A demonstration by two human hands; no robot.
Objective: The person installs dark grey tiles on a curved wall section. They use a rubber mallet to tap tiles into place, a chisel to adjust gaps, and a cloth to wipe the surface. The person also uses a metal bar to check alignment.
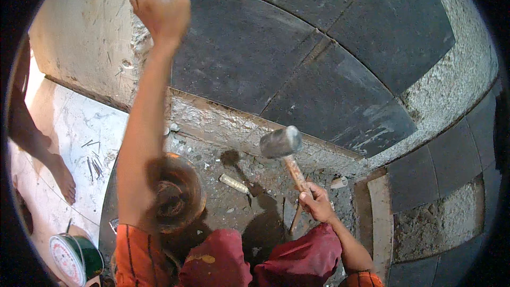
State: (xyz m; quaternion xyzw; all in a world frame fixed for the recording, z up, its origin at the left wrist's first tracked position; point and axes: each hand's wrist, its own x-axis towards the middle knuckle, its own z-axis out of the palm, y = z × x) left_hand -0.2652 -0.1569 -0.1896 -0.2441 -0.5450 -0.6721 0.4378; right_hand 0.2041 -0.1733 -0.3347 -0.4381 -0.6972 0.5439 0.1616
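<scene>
Red-clad knees are seen lowest. Right hand (317,202) is closed around a mallet (284,151), handle upright, head raised toward dark wall tiles (249,58). Left hand (162,8), farther up, is clenched against the tile edge; its contents cannot be told.

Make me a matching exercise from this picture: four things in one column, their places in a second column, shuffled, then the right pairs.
Things:
1. grey-headed mallet with wooden handle
2. round brown bowl
3. left hand
4. round green-cased tape reel with white face

Places:
A. raised at the rough wall edge beside the dark tiles
B. lower left, on the pale floor
C. gripped in the right hand
D. on the gritty ground beneath the left forearm

Pairs: 1-C, 2-D, 3-A, 4-B
</scene>
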